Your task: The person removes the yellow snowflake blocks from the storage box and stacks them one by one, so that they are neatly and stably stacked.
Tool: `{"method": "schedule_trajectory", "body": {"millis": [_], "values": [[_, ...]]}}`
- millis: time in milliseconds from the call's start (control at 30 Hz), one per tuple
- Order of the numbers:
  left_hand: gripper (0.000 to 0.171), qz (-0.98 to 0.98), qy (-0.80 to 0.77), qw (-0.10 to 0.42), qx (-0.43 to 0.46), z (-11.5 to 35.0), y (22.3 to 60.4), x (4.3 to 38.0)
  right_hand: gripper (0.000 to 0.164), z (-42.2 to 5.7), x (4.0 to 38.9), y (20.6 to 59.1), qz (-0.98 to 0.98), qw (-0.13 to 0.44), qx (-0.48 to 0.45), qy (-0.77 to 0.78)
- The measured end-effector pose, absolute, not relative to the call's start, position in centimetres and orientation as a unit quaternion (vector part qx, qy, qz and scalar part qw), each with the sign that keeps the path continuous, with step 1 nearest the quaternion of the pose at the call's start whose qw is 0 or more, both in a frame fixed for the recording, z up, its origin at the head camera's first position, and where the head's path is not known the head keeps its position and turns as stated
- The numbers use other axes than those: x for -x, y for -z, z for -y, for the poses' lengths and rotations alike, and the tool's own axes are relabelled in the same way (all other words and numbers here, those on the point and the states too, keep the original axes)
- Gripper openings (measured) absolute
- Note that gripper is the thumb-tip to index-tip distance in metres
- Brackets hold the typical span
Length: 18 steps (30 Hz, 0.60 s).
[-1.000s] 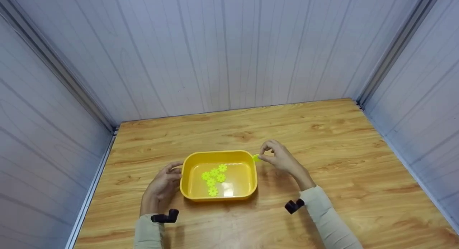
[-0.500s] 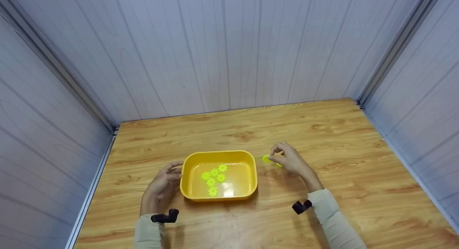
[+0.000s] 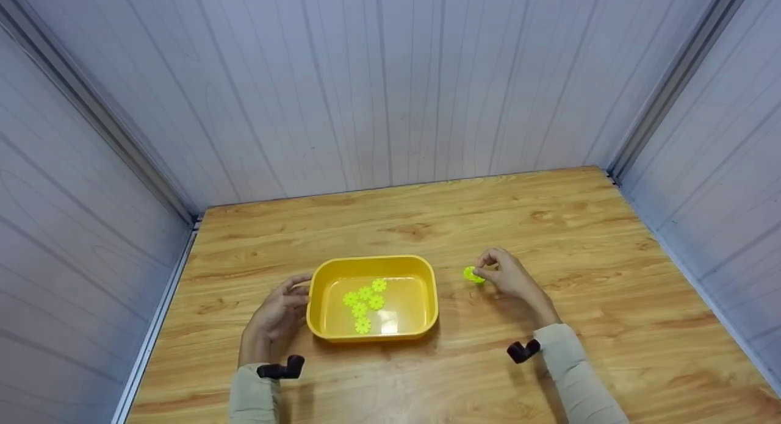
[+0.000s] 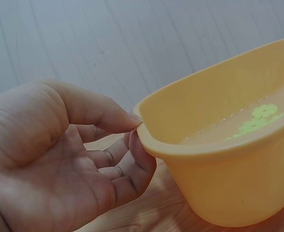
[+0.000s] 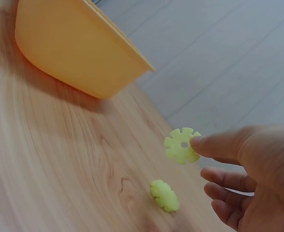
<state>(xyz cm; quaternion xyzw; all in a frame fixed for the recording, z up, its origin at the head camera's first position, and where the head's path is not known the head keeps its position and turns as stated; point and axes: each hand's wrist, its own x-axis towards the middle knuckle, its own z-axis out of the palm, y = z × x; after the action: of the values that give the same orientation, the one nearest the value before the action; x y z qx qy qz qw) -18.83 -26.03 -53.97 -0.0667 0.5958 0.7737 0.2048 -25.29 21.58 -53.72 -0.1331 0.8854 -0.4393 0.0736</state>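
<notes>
In the head view a yellow plastic tub (image 3: 373, 258) stands on the wooden table, with several yellow-green snowflake building discs (image 3: 360, 310) lying on its bottom. My left hand (image 3: 273, 319) is at the tub's left side; the left wrist view has its thumb and a finger pinching the rim (image 4: 154, 146). To the right of the tub, my right hand (image 3: 509, 279) pinches one notched disc (image 5: 175, 149) by its edge between thumb and forefinger. Below it, another disc (image 5: 164, 195) lies on the table, partly covered by the held one in the head view.
The wooden table (image 3: 403, 229) is closed in by pale panel walls (image 3: 390, 94) at the back and on both sides. Dark wrist camera mounts (image 3: 523, 351) jut inward from both sleeves.
My right hand has moved right, from beside the tub's rim, carrying the disc until it overlaps the one on the table. The left hand and tub have stayed put.
</notes>
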Motion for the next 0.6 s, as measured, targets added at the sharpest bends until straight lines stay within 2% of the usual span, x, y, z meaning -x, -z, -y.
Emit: {"method": "schedule_trajectory", "body": {"millis": [367,600], "values": [[0.052,-0.584,-0.782,0.212,0.058,26.0,54.1,18.8,0.014,-22.6,25.6,54.3,-0.896,0.099,0.086,0.425],[0.053,-0.586,-0.78,0.208,0.07,26.0,54.0,18.9,0.012,-22.8,26.3,54.7,-0.9,0.094,0.1,0.413]]}}
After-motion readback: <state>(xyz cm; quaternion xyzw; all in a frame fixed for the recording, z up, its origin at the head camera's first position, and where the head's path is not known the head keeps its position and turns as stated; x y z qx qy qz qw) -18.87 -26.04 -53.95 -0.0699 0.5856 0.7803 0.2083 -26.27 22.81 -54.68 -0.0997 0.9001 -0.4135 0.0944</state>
